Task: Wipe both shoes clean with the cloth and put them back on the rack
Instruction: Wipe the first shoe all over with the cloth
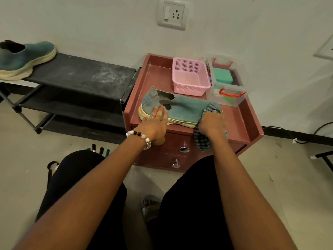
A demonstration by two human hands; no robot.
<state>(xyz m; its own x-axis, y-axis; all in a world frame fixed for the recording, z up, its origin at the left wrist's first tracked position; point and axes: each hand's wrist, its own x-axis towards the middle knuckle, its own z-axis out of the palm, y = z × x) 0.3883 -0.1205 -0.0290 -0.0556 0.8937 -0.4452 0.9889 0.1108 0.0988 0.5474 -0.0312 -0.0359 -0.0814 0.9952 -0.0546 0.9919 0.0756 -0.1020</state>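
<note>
A teal shoe (183, 107) with a cream sole lies on its side on top of the maroon drawer unit (252, 123), toe to the right. My left hand (155, 125) presses flat on its heel end with straight fingers. My right hand (212, 123) grips a blue checked cloth (201, 139) against the shoe's toe; part of the cloth hangs over the unit's front edge. The second teal shoe (23, 58) stands on the top shelf of the black rack (81, 73) at the far left.
A pink basket (189, 76) and clear plastic boxes (227, 87) stand behind the shoe on the drawer unit. Several markers (99, 150) lie on the floor by my left knee. A wall socket (173, 14) sits above. Cables run along the floor at right.
</note>
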